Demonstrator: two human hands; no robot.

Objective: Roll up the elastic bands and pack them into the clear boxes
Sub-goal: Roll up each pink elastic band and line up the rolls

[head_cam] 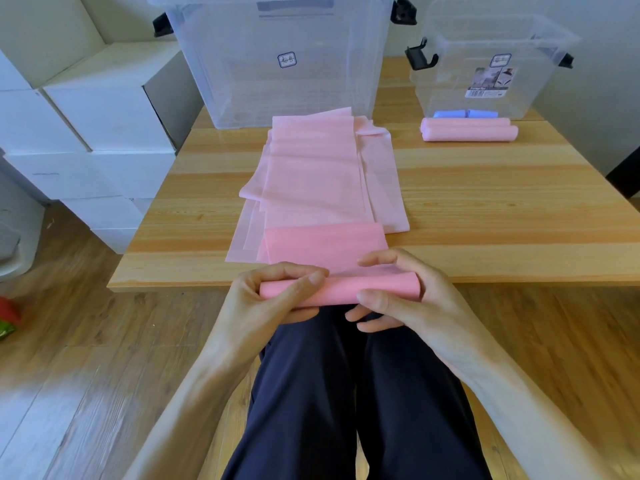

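A pink elastic band roll (341,289) sits just past the table's near edge, held at both ends. My left hand (273,296) grips its left end with fingers and thumb curled around it. My right hand (401,292) grips the right end the same way. The band's unrolled part (325,245) runs from the roll onto a pile of flat pink bands (322,178) on the table. Two finished pink rolls (469,130) lie at the back right, in front of a small clear box (485,64). A large clear box (277,60) stands at the back centre.
Blue rolls (465,114) show through the small box's front wall. The wooden table (485,209) has bare surface on both sides of the pile. White cardboard boxes (86,133) are stacked on the floor to the left. My legs in dark trousers are below the table edge.
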